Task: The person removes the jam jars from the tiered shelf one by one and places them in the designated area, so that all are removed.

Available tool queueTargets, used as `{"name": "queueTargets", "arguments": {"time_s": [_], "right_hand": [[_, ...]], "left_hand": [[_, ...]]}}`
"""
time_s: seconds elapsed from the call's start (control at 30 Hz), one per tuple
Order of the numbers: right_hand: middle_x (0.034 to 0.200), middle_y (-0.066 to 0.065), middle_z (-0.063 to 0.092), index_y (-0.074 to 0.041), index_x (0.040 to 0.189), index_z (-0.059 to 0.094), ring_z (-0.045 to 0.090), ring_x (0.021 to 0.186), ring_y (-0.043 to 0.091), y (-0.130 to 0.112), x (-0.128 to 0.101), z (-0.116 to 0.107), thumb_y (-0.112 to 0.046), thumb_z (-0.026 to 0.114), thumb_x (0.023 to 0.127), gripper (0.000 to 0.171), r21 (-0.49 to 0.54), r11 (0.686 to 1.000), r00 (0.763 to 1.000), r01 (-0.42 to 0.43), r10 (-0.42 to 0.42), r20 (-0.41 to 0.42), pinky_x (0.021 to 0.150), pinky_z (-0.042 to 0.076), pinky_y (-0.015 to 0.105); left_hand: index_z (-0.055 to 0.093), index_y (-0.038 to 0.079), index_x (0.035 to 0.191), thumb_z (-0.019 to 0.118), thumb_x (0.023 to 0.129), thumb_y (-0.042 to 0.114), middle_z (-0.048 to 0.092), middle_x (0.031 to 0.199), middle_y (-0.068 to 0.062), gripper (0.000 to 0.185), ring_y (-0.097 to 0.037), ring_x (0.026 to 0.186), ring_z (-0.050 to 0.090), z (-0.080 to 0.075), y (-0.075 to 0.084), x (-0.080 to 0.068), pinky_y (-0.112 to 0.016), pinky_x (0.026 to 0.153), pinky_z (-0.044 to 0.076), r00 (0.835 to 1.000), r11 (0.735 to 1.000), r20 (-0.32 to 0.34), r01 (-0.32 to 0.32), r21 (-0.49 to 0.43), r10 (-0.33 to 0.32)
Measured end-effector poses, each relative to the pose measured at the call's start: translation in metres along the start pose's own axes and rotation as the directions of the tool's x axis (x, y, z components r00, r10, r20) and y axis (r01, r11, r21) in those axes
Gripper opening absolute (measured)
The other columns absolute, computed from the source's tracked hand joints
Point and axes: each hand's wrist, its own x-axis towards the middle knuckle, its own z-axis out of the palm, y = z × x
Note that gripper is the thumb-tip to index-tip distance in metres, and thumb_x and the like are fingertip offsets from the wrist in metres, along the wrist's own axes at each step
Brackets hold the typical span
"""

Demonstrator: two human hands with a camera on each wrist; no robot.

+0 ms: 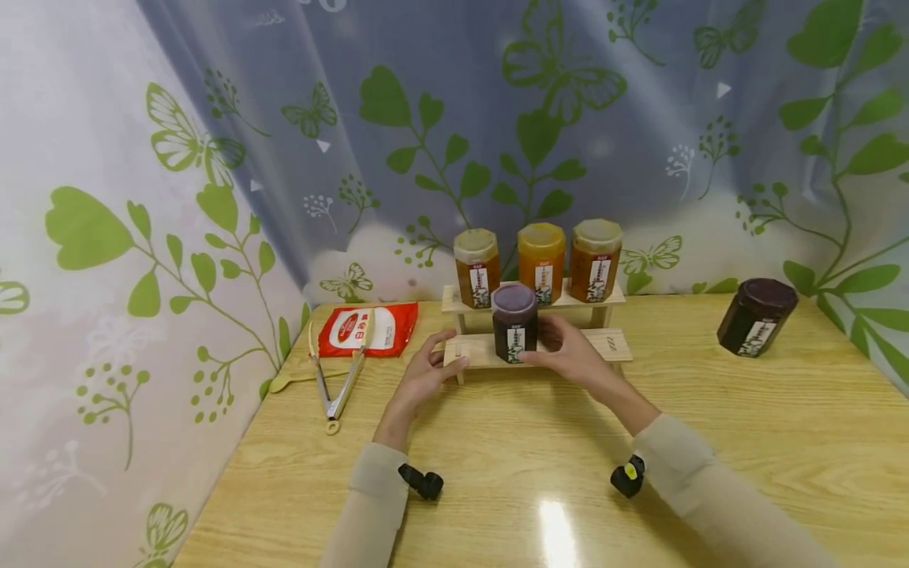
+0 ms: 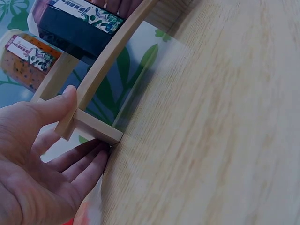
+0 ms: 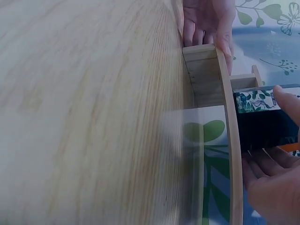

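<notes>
A dark purple jar (image 1: 507,325) with a white label stands upright on the lower step of a small two-step wooden rack (image 1: 611,345). My right hand (image 1: 570,355) holds this jar from its right side, thumb on the front; the right wrist view shows fingers behind the jar (image 3: 262,129). At the rack's left end, my left hand (image 1: 424,377) grips it, the thumb (image 2: 65,99) on the board's front edge and the other fingers by the leg. On the upper step are three jars: an amber jar (image 1: 477,272), an orange jar (image 1: 541,244) and another amber jar (image 1: 595,260).
Another dark jar (image 1: 757,317) stands alone on the table's right side. To the left lie a red and white packet (image 1: 387,331), metal tongs (image 1: 345,392) partly over it, and a wooden spoon (image 1: 280,384). A printed curtain (image 1: 454,95) hangs behind the wooden table (image 1: 483,489).
</notes>
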Motion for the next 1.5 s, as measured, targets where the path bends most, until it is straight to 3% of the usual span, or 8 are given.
{"name": "queueTargets", "arguments": {"time_s": [0.3,0.47,0.8,1.13,1.5], "right_hand": [[0.154,0.027,0.045,0.001,0.155,0.037,0.046,0.140,0.044,-0.001,0.009,0.010,-0.017,0.081,0.093,0.078,-0.027,1.000,0.999,0.005,-0.006,-0.034,0.114,0.038,0.058],[0.155,0.027,0.044,0.001,0.156,0.036,0.044,0.142,0.045,-0.002,0.012,0.014,-0.017,0.083,0.090,0.083,-0.033,0.999,0.999,-0.003,0.001,-0.053,0.115,0.036,0.059],[0.152,0.024,0.050,-0.003,0.157,0.038,0.047,0.140,0.043,-0.003,0.014,0.020,-0.022,0.087,0.087,0.088,-0.168,0.986,0.997,-0.024,0.011,-0.076,0.114,0.036,0.060],[0.145,0.021,0.057,-0.007,0.154,0.044,0.054,0.134,0.040,-0.006,0.009,0.014,-0.027,0.088,0.086,0.084,-0.166,0.986,0.999,-0.019,0.013,-0.043,0.111,0.040,0.059],[0.146,0.023,0.056,-0.004,0.155,0.043,0.051,0.137,0.042,0.001,-0.006,0.007,-0.026,0.087,0.088,0.084,-0.132,0.990,0.999,-0.041,0.037,-0.031,0.113,0.037,0.060]], "left_hand": [[0.049,0.023,0.154,0.076,0.098,0.023,0.061,0.141,-0.016,0.062,-0.031,0.129,0.059,0.000,0.001,-0.001,-0.047,0.105,0.047,1.000,1.000,0.004,-0.005,-0.010,0.005],[0.050,0.023,0.154,0.075,0.098,0.022,0.062,0.140,-0.018,0.061,-0.031,0.129,0.059,0.000,0.001,0.000,-0.048,0.105,0.046,1.000,1.000,0.001,-0.011,-0.009,0.011],[0.049,0.022,0.155,0.075,0.098,0.022,0.062,0.140,-0.018,0.062,-0.031,0.128,0.059,-0.001,-0.002,-0.001,-0.049,0.105,0.047,1.000,1.000,0.007,-0.008,-0.019,0.008],[0.050,0.026,0.153,0.076,0.098,0.023,0.059,0.144,-0.016,0.062,-0.031,0.132,0.057,-0.001,0.004,0.001,-0.051,0.107,0.046,1.000,1.000,-0.001,-0.005,-0.012,0.005],[0.049,0.026,0.154,0.076,0.098,0.024,0.061,0.142,-0.016,0.062,-0.030,0.129,0.059,0.000,0.002,-0.002,-0.050,0.106,0.046,1.000,1.000,0.006,0.009,-0.022,-0.009]]}}
